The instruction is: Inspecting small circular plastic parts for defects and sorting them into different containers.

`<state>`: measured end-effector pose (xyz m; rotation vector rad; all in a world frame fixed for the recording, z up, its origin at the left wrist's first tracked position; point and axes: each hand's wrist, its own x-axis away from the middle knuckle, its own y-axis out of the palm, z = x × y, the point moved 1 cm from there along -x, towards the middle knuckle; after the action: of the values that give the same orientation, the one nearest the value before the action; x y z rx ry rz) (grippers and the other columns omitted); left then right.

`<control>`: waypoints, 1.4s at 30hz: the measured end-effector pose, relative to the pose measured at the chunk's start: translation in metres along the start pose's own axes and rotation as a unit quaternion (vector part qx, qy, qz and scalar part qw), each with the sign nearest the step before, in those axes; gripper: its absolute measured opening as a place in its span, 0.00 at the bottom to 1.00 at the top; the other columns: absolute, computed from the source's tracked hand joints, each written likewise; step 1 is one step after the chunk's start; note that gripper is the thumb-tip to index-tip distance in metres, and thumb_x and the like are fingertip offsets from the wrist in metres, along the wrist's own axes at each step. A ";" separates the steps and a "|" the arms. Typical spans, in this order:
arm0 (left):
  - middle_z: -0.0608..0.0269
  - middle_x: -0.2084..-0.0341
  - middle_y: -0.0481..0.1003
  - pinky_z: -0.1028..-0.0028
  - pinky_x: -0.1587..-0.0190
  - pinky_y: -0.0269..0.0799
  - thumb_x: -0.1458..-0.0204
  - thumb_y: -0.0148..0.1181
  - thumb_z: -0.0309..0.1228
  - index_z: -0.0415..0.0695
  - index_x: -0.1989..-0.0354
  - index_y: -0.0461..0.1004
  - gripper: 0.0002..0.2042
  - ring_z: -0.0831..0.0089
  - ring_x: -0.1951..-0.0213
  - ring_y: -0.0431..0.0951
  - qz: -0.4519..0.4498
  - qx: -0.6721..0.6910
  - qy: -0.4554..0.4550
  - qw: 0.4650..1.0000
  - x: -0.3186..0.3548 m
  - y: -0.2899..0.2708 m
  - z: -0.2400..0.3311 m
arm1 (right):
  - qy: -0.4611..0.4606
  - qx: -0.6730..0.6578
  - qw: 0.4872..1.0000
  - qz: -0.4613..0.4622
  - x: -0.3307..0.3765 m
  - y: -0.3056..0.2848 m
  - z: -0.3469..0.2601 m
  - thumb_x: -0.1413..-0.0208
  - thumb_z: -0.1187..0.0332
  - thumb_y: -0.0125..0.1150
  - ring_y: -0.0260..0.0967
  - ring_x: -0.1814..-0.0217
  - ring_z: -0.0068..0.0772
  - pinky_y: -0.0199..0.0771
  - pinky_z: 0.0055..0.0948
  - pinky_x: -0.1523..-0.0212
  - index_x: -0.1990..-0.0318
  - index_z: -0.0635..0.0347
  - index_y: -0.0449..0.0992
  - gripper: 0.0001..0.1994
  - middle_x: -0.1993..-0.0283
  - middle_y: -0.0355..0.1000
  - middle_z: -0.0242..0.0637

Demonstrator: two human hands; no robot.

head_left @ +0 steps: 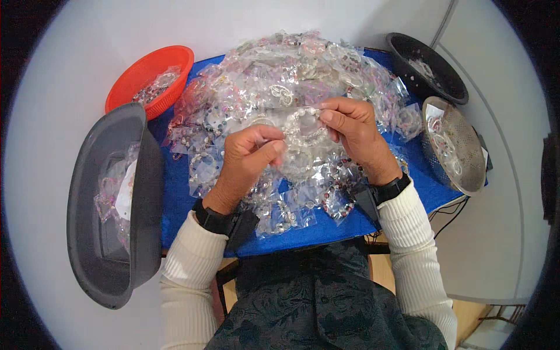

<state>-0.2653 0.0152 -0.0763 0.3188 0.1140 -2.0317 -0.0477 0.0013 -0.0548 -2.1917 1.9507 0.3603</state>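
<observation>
Between my two hands is a clear plastic bag with a pale beaded bracelet (pixel 303 124) inside, held up over a large heap of bagged bracelets (pixel 291 64). My right hand (pixel 357 131) pinches its upper right corner between thumb and fingers. My left hand (pixel 248 157) is closed at the bag's left side, thumb against the curled fingers. Just below my hands, more bagged bracelets lie on the blue cloth, among them one with dark red beads (pixel 337 201).
The blue cloth (pixel 181 216) covers the table. At the left stand a red basket (pixel 119 87) and a deep grey tub (pixel 87 245), both with bagged jewellery inside. A black bowl (pixel 449 84) and a metal colander (pixel 475 157) stand at the right, also holding bags. Cables (pixel 449 213) hang at the right edge.
</observation>
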 end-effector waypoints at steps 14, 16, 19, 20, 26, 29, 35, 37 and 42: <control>0.66 0.79 0.73 0.82 0.73 0.68 0.49 0.56 0.24 0.35 0.72 0.75 0.05 0.82 0.77 0.72 -0.022 -0.018 0.002 1.000 -0.001 0.001 0.003 | 0.013 -0.048 0.999 -0.006 0.000 0.003 -0.002 0.45 0.67 0.56 0.63 0.78 0.17 0.62 0.17 0.77 0.62 0.63 0.75 0.09 0.75 0.70 0.28; 0.66 0.79 0.74 0.82 0.73 0.68 0.49 0.55 0.24 0.35 0.72 0.75 0.05 0.82 0.77 0.72 -0.028 -0.026 0.008 0.999 -0.001 0.000 0.001 | 0.006 -0.043 0.999 -0.010 0.000 0.003 -0.002 0.45 0.67 0.56 0.63 0.78 0.17 0.62 0.17 0.77 0.63 0.63 0.76 0.09 0.75 0.69 0.28; 0.66 0.78 0.74 0.81 0.74 0.68 0.48 0.55 0.25 0.35 0.71 0.75 0.05 0.82 0.77 0.72 -0.015 -0.017 0.000 1.000 0.001 -0.001 -0.002 | 0.002 -0.027 1.000 -0.002 0.000 0.003 -0.001 0.44 0.67 0.55 0.62 0.78 0.17 0.62 0.17 0.77 0.64 0.63 0.76 0.09 0.75 0.69 0.28; 0.66 0.78 0.75 0.81 0.74 0.68 0.48 0.55 0.25 0.35 0.70 0.75 0.05 0.82 0.78 0.72 -0.009 -0.013 -0.003 1.000 0.001 -0.002 -0.002 | 0.000 -0.019 1.000 0.003 0.000 0.003 -0.001 0.44 0.67 0.55 0.62 0.79 0.17 0.62 0.17 0.77 0.65 0.63 0.76 0.09 0.75 0.69 0.28; 0.65 0.78 0.75 0.80 0.74 0.68 0.48 0.54 0.25 0.36 0.68 0.75 0.06 0.82 0.78 0.72 0.030 -0.012 0.006 0.999 0.001 0.000 0.000 | -0.025 -0.004 1.000 -0.002 -0.002 0.001 -0.001 0.45 0.68 0.55 0.59 0.79 0.16 0.59 0.17 0.78 0.68 0.63 0.75 0.08 0.77 0.68 0.28; 0.65 0.78 0.75 0.80 0.74 0.68 0.47 0.54 0.26 0.36 0.67 0.75 0.06 0.81 0.78 0.72 0.044 -0.011 0.016 0.999 0.000 -0.002 -0.001 | -0.030 0.011 0.999 -0.006 -0.002 0.001 -0.003 0.45 0.68 0.55 0.58 0.80 0.16 0.58 0.17 0.79 0.69 0.63 0.75 0.08 0.77 0.68 0.28; 0.64 0.78 0.75 0.80 0.74 0.69 0.47 0.53 0.26 0.36 0.68 0.75 0.07 0.81 0.79 0.71 0.061 0.003 0.013 0.998 0.000 -0.003 0.001 | -0.031 0.038 0.999 0.000 0.001 0.002 -0.007 0.45 0.69 0.55 0.57 0.80 0.15 0.57 0.16 0.79 0.70 0.63 0.75 0.07 0.78 0.68 0.28; 0.64 0.78 0.75 0.80 0.74 0.69 0.47 0.53 0.26 0.36 0.68 0.75 0.07 0.81 0.79 0.71 0.069 0.007 0.007 0.998 0.000 -0.002 0.001 | -0.037 0.039 0.999 -0.004 0.001 0.002 -0.007 0.44 0.69 0.55 0.57 0.80 0.15 0.57 0.16 0.79 0.70 0.63 0.75 0.07 0.78 0.68 0.28; 0.64 0.78 0.75 0.79 0.73 0.70 0.47 0.55 0.27 0.35 0.68 0.75 0.07 0.80 0.78 0.72 0.076 0.046 0.006 0.996 -0.001 -0.001 -0.003 | -0.044 0.029 0.998 -0.017 0.001 0.006 -0.006 0.44 0.71 0.54 0.58 0.80 0.15 0.58 0.17 0.79 0.70 0.64 0.75 0.07 0.77 0.69 0.29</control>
<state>-0.2652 0.0176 -0.0786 0.3864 0.0030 -1.8881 -0.0533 -0.0024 -0.0494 -2.1327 1.8524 0.3829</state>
